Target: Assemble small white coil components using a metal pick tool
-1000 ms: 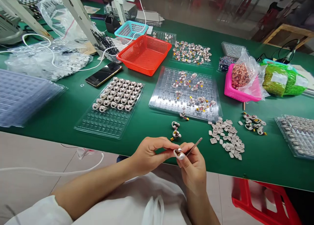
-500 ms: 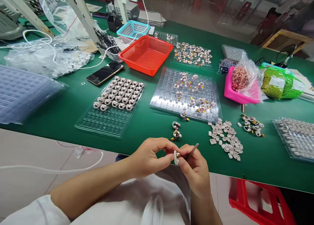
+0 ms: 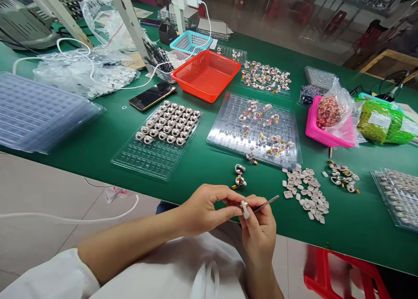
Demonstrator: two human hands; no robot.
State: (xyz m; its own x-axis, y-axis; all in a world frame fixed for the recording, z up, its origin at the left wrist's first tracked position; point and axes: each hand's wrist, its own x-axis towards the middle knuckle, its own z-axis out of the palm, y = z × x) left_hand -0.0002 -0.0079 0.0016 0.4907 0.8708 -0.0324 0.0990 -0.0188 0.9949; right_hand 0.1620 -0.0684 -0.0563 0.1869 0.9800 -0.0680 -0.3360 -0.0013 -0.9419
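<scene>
White earpiece by the edge of the desk: I pinch it with left hand and right hand, each grip nearly closed (a metal tool sits in the right).

Table: green.
Floor: pale tiles, below table's near edge.
Stool: red, below same edge.
Far seats: red, beyond table.

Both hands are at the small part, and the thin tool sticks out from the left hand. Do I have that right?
Not quite: the thin tool sticks out from the right hand, as the head view shows. Both hands, the left hand included, are at the small part.
</scene>
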